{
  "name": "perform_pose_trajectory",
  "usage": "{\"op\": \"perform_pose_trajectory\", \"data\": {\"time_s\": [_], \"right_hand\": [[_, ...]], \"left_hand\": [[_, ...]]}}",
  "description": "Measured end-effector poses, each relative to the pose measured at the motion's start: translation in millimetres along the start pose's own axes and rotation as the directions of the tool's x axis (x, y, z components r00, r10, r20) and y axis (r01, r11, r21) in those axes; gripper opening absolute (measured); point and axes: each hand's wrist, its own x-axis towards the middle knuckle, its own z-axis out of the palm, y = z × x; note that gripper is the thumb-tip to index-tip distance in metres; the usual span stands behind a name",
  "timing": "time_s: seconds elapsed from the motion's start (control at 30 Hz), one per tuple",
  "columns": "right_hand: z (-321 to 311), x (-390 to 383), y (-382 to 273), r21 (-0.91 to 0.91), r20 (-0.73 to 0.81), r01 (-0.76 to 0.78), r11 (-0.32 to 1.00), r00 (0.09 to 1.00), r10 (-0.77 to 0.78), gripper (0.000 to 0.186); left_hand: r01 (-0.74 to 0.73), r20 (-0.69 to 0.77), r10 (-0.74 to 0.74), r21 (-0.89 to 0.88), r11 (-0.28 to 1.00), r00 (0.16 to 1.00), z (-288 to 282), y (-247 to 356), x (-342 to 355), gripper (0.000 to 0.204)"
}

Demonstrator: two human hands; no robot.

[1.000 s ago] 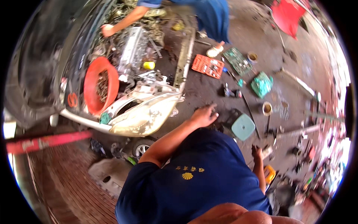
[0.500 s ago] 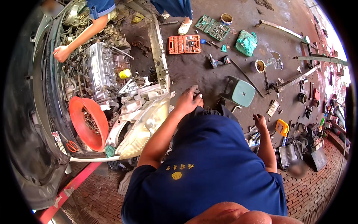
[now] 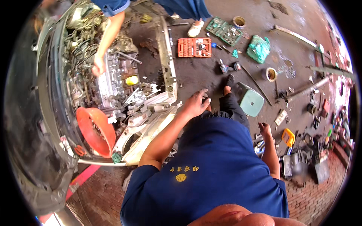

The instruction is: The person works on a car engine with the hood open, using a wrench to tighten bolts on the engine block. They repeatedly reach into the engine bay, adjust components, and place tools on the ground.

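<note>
Here's the headlamp (image 3: 154, 132), at the car's near front corner, the nearest thing to the left hand (image 3: 200, 100). Its long axis slants from lower left to upper right, the lens facing the person; the left forearm crosses in front of it, and whether they touch can't be told. That left grip hangs empty over the floor (image 3: 203, 75), thumb apart from bent fingers. Over to the right hand (image 3: 265, 130), low beside the stool (image 3: 252, 104): fingers curled, and whether that grip is closed or holding anything can't be told. The stool stands upright, its squarish seat facing up with no clear long axis.

Inward, a red basin (image 3: 107, 141) leans in the bay's corner with small pieces inside, probably to keep them together. Beyond it, a co-worker's hand (image 3: 98, 67) is over the engine (image 3: 107, 84), a yellow cap (image 3: 132, 80) nearby. Out on the floor, an orange case (image 3: 180, 48) and a green case (image 3: 225, 31) lie open, likely for easy picking, with a drill (image 3: 228, 67) just below.
</note>
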Motion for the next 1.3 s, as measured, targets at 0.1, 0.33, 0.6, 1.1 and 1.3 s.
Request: {"op": "perform_pose_trajectory", "data": {"time_s": [0.1,0.33,0.6,1.1,1.3], "right_hand": [[-17.9,75.8,36.4,0.052,-0.004,-0.035,0.998,0.999,0.035,0.043],[-96.0,181.3,-119.0,0.289,0.002,0.15,0.945,0.988,-0.157,0.04],[-188.1,278.0,-169.8,0.438,-0.065,0.319,0.84,0.944,-0.324,0.038],[-147.2,251.6,-92.1,0.275,0.074,0.069,0.959,0.993,-0.093,0.039],[-147.8,207.1,-198.7,0.271,0.044,0.017,0.963,0.999,-0.03,0.037]], "left_hand": [[0.067,-0.02,-0.067,0.01,0.998,0.998,-7.1,9.6,19.2,0.053],[0.353,-0.199,-0.352,-0.032,0.935,0.915,-27.6,8.9,17.0,0.052],[0.383,-0.365,-0.604,-0.52,0.763,0.708,-46.1,11.3,31.3,0.037],[-0.269,-0.474,-0.877,-0.856,0.441,0.072,-290.9,-155.9,66.4,0.05],[-0.301,-0.273,-0.962,-0.916,0.264,-0.013,-363.1,-233.9,104.8,0.079]]}}
